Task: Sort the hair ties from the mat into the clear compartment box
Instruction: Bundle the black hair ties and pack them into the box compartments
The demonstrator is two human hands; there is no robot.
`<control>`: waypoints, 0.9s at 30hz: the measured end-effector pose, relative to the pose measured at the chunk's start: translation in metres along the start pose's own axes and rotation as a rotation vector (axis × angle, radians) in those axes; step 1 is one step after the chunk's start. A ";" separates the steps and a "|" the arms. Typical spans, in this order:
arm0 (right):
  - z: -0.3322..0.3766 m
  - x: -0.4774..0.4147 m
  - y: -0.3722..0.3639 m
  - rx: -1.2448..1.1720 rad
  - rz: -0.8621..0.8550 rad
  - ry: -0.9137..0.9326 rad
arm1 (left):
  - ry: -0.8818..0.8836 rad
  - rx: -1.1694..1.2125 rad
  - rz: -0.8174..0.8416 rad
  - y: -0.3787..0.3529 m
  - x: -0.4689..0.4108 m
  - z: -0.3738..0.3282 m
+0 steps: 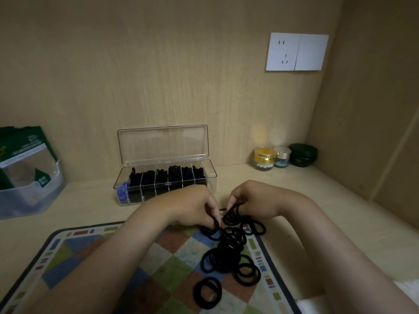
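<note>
A pile of black hair ties lies on the right part of a checkered mat. Behind the mat stands the clear compartment box, lid up, with black hair ties in several compartments and something blue in the leftmost one. My left hand reaches down at the pile's far end, fingers curled round a tie. My right hand is beside it and holds a bunch of ties looped on its fingers, just above the mat's far edge.
A translucent bin with a green packet stands at the far left. Three small jars sit in the back right corner. A white wall socket is on the back panel. A wooden side wall closes the right.
</note>
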State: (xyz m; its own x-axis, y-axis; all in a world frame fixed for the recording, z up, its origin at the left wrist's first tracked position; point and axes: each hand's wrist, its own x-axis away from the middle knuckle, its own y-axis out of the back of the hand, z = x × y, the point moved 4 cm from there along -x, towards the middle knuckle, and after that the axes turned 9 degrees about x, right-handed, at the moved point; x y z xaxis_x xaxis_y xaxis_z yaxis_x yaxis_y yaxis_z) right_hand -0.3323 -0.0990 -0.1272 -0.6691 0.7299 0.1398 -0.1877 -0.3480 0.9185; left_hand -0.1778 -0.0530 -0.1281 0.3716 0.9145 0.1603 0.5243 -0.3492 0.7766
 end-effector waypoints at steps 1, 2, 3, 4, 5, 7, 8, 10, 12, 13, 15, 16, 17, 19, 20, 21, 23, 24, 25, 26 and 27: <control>-0.001 -0.002 -0.002 0.049 -0.024 -0.012 | 0.005 0.000 0.001 0.000 0.000 0.001; -0.001 -0.004 -0.002 0.086 -0.056 -0.023 | 0.011 0.016 -0.007 0.001 -0.001 0.001; 0.000 -0.005 -0.002 0.102 -0.087 -0.031 | 0.019 0.051 -0.024 0.003 -0.001 0.002; 0.001 -0.005 -0.002 0.105 -0.103 -0.040 | 0.032 0.103 -0.042 0.005 -0.002 0.003; 0.002 -0.005 -0.002 0.107 -0.113 -0.043 | 0.047 0.161 -0.055 0.006 -0.002 0.004; 0.003 -0.004 -0.001 0.126 -0.109 -0.045 | 0.083 0.249 -0.070 0.009 -0.001 0.006; 0.003 -0.003 0.000 0.135 -0.109 -0.038 | 0.102 0.291 -0.073 0.010 -0.001 0.009; 0.003 -0.002 0.003 0.119 -0.125 -0.024 | 0.134 0.379 -0.088 0.010 -0.001 0.014; 0.004 0.000 0.008 -0.012 -0.151 -0.015 | 0.159 0.451 -0.152 0.011 -0.003 0.019; 0.004 0.001 0.011 -0.113 -0.172 -0.014 | 0.173 0.491 -0.191 0.010 -0.004 0.021; 0.007 0.003 0.014 -0.323 -0.216 -0.010 | 0.203 0.593 -0.244 0.007 -0.006 0.023; 0.010 0.003 0.014 -0.406 -0.225 -0.002 | 0.212 0.644 -0.254 0.005 -0.007 0.023; 0.014 0.002 0.012 -0.462 -0.226 0.003 | 0.212 0.691 -0.258 0.004 -0.008 0.023; 0.018 -0.002 0.005 -0.489 -0.247 -0.015 | 0.213 0.780 -0.254 0.002 -0.010 0.023; 0.018 -0.005 0.003 -0.471 -0.272 -0.039 | 0.219 0.822 -0.239 0.001 -0.010 0.023; 0.017 -0.008 0.000 -0.446 -0.302 -0.063 | 0.228 0.864 -0.215 -0.001 -0.011 0.023; 0.013 -0.012 -0.002 -0.391 -0.352 -0.099 | 0.238 0.980 -0.173 -0.003 -0.011 0.021; 0.012 -0.014 -0.003 -0.364 -0.375 -0.112 | 0.232 1.053 -0.170 -0.003 -0.011 0.021; 0.011 -0.014 -0.003 -0.339 -0.400 -0.126 | 0.216 1.126 -0.177 -0.002 -0.010 0.020; 0.010 -0.014 -0.002 -0.308 -0.427 -0.133 | 0.191 1.172 -0.175 -0.001 -0.010 0.019; 0.011 -0.014 -0.002 -0.272 -0.455 -0.132 | 0.162 1.169 -0.156 -0.001 -0.010 0.019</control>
State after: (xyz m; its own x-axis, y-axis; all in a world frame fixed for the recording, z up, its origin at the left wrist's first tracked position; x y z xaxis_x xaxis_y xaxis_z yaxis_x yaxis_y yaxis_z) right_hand -0.3151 -0.1021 -0.1265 -0.3846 0.9038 -0.1879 -0.6282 -0.1071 0.7707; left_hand -0.1677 -0.0656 -0.1417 0.1847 0.9496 0.2534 0.9672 -0.1299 -0.2185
